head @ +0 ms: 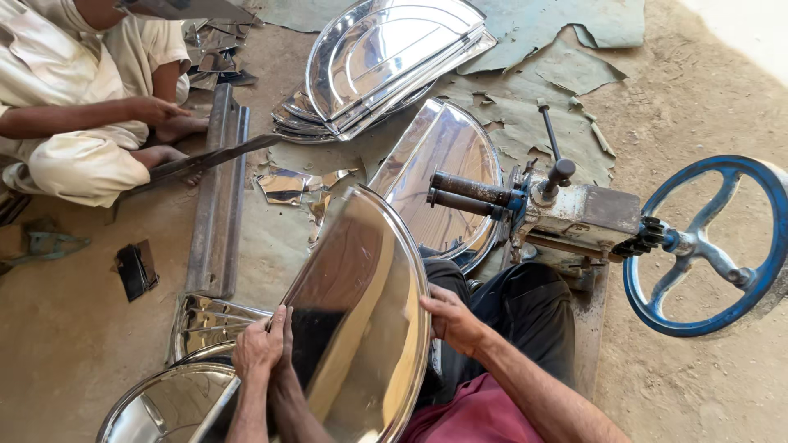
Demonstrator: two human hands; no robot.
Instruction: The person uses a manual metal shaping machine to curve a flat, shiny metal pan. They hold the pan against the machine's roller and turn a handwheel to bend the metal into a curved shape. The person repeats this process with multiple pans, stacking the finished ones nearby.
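Both hands closed on one shiny oval tray (pixel 361 312), left hand (pixel 261 349), right hand (pixel 451 321), one blue handwheel (pixel 706 246) nearby.

This is a small metal workshop, with the work done down on a bare dirt floor (pixel 706 385) rather than at any bench. A hand-cranked rolling machine (pixel 574 217) with a blue handwheel (pixel 710 246) stands on the ground, polished half-round steel sheets (pixel 386 57) lie stacked beside it, and shiny offcuts (pixel 283 184) are scattered near a long steel rail (pixel 217 205). Another person (pixel 74 98) squats close by.
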